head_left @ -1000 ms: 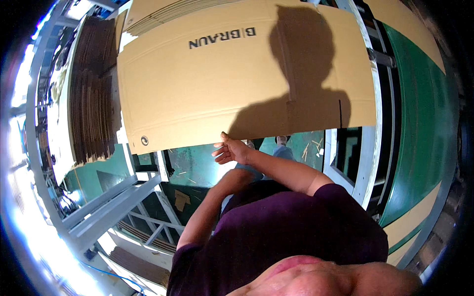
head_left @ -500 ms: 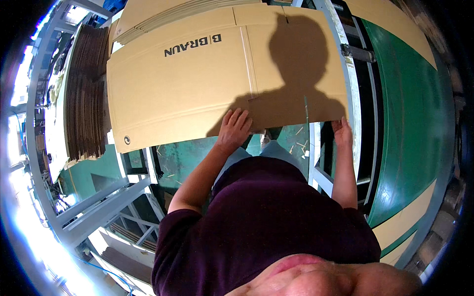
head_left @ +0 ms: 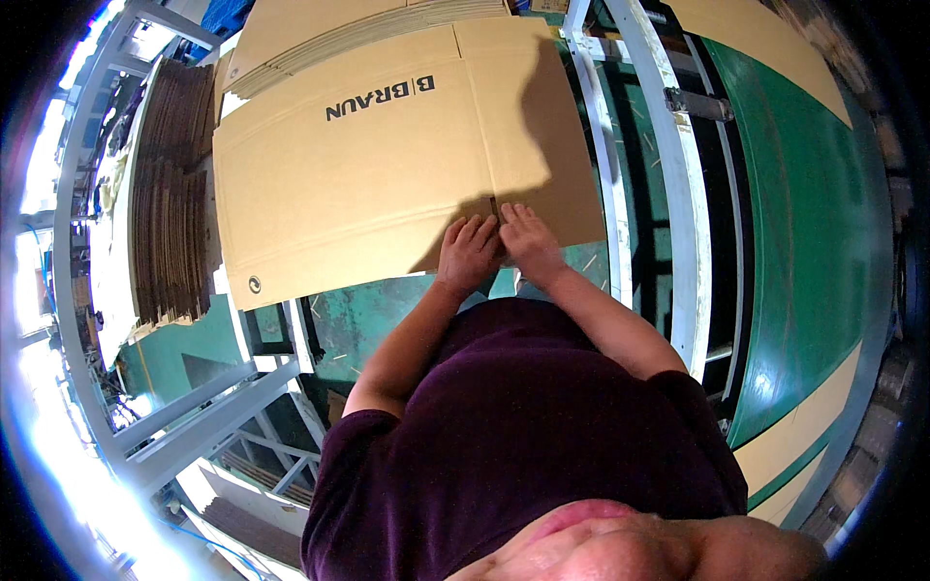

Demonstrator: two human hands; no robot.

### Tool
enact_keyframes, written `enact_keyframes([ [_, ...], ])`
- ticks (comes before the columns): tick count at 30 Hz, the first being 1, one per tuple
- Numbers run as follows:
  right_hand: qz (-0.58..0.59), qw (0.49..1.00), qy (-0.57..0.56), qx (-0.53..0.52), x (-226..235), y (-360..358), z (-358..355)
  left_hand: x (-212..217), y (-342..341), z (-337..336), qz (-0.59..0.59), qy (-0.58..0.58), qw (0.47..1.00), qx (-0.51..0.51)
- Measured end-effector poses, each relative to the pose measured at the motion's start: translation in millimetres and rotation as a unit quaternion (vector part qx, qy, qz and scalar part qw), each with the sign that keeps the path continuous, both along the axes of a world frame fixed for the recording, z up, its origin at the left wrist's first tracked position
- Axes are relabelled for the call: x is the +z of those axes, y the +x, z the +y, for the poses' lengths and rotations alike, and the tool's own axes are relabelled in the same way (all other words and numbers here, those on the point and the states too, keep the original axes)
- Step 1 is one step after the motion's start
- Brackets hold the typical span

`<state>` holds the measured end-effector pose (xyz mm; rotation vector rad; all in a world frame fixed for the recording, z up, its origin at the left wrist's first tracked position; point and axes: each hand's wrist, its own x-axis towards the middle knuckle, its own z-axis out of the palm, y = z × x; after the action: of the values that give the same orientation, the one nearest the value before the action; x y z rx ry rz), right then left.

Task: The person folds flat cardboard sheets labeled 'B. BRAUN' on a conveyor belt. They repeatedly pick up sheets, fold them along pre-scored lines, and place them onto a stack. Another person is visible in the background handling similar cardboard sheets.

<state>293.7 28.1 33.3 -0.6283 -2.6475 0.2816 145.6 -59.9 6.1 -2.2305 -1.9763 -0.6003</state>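
Observation:
A wide brown cardboard sheet (head_left: pixel 368 174) with creases, a slot and dark print lies flat in front of me. My left hand (head_left: pixel 470 252) rests on its near edge, fingers stretched out and slightly apart; its thumb is hard to make out. Right beside it, my right hand (head_left: pixel 528 242) lays its fingers on the cardboard just right of the slot, close to the left fingertips. Both hands are open on the surface, and neither visibly grips the sheet. What is under the palms is hidden.
Behind the sheet lies a stack of flat cardboard (head_left: pixel 339 44). More cardboard stands packed on edge (head_left: pixel 170 242) at the left. Pale metal rails (head_left: pixel 668 165) run along the right, beside a green surface (head_left: pixel 804 223) with cardboard on it. A metal frame (head_left: pixel 203 407) is at lower left.
My right hand has moved left from the right corner to beside my left hand. The cardboard's right edge now lies farther left, showing more rail and floor. My left hand has barely moved.

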Motion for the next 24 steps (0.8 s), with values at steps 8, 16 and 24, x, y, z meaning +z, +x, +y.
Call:
enact_keyframes([
  [8,-0.067,0.997,-0.008,0.044,-17,-3,7,-2,-2,2,-0.074,0.004,0.997,0.022],
  [16,0.019,0.983,-0.178,-0.031,-7,4,56,15,-14,8,-0.029,-0.128,0.991,-0.007],
  [24,0.192,0.831,-0.364,-0.375,-72,-38,273,11,-39,46,-0.025,-0.168,0.963,-0.211],
])
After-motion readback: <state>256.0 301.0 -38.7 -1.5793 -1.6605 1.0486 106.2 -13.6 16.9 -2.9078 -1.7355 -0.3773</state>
